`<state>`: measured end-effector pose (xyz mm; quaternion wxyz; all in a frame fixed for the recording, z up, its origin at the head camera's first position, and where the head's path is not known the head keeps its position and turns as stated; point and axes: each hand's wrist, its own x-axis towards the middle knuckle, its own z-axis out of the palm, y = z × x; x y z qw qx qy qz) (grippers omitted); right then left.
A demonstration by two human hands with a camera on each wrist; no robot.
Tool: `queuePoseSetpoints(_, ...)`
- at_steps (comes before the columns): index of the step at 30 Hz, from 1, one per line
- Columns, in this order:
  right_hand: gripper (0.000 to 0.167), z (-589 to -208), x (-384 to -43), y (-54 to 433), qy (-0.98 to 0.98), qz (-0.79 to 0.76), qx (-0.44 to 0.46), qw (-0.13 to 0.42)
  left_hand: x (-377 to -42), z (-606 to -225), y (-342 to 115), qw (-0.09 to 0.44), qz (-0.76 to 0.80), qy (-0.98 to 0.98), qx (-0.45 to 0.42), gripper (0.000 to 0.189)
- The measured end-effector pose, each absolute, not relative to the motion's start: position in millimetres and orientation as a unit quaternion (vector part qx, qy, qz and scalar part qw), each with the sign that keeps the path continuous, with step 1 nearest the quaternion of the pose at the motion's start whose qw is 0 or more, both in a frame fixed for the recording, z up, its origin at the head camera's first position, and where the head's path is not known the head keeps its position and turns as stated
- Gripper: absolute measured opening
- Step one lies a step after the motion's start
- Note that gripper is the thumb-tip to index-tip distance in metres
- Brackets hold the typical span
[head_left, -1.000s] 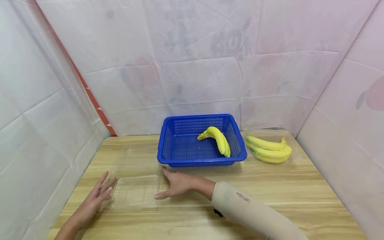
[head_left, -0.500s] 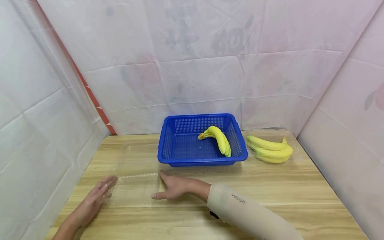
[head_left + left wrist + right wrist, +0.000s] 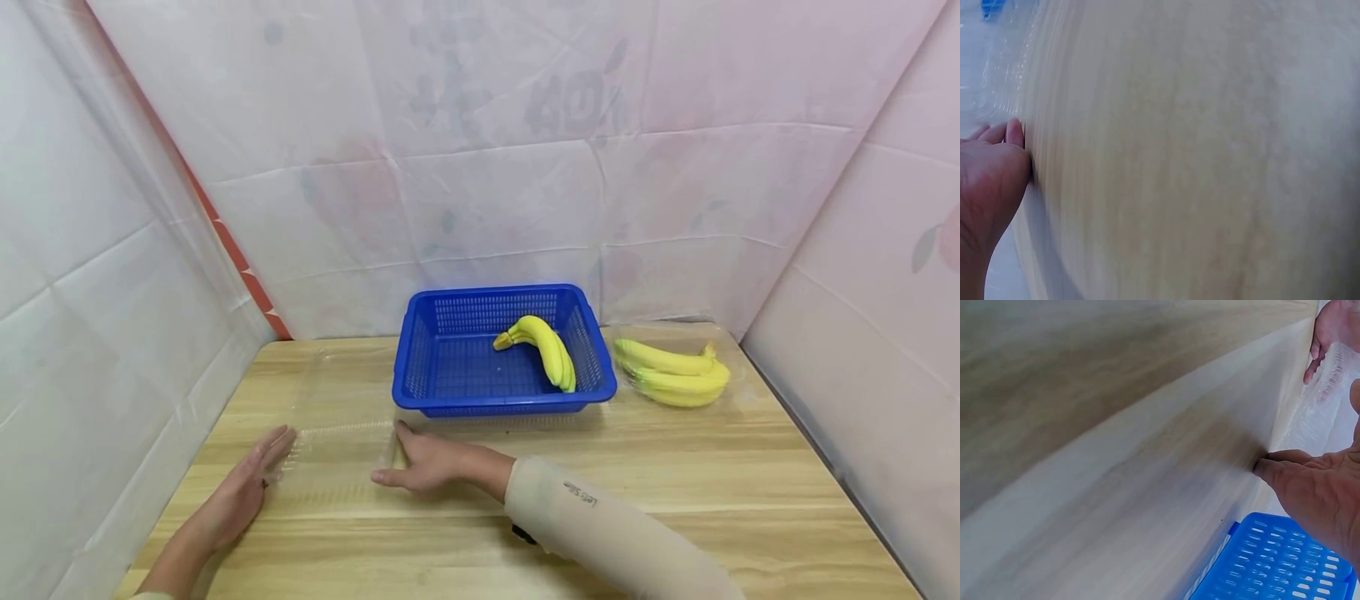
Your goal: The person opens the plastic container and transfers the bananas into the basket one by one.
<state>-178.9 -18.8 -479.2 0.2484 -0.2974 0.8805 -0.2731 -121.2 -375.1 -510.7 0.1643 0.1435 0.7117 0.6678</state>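
Observation:
A clear plastic clamshell box [image 3: 337, 462] lies unfolded on the table, left of centre in the head view, its lid [image 3: 348, 383] laid back toward the wall. At the box's left side, my left hand [image 3: 238, 492] rests with fingers extended along the wall. My right hand [image 3: 435, 460] is at the opposite side, thumb toward the front corner and fingers at the hinge end. The right wrist view has this hand [image 3: 1316, 487] with fingertips close to the tabletop and the ridged plastic [image 3: 1316, 422] beyond. Fingertips of my left hand [image 3: 991, 175] meet the plastic edge in the left wrist view.
Behind my right hand stands a blue perforated basket [image 3: 506, 401] with a bunch of bananas [image 3: 551, 354] inside. Farther right, another bunch of bananas [image 3: 675, 375] sits in a clear plastic box. Cloth walls [image 3: 495, 200] border the wooden table [image 3: 600, 500].
My left hand has come in against the box's left side, and my right hand has shifted slightly left. The clear box has moved a little toward the back. Basket and bananas stay put.

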Motion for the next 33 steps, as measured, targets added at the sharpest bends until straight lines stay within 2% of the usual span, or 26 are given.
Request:
queuePoseSetpoints(7, 0.109, -482.0, -182.9, -26.9, 0.882, -0.276, -0.291, 0.246, -127.0, -520.9, -365.9, 0.058, 0.671, 0.729, 0.123, 0.045)
queuePoseSetpoints(10, 0.108, -482.6, -184.9, -29.3, 0.882, -0.28, -0.287, 0.247, -129.5, -521.3, -363.5, 0.044, 0.672, 0.732, 0.104, 0.05)
queuePoseSetpoints(14, 0.107, -482.7, -187.6, -30.6, 0.881, -0.288, -0.282, 0.249, -132.9, -519.4, -360.5, 0.045, 0.673, 0.734, 0.08, 0.067)
queuePoseSetpoints(17, 0.106, -483.1, -189.7, -30.6, 0.879, -0.297, -0.279, 0.249, -135.5, -518.5, -357.8, 0.051, 0.677, 0.731, 0.066, 0.072)
queuePoseSetpoints(33, 0.104, -483.1, -191.5, -30.3, 0.878, -0.3, -0.279, 0.247, -134.1, -513.9, -350.5, 0.072, 0.671, 0.738, 0.016, 0.074)
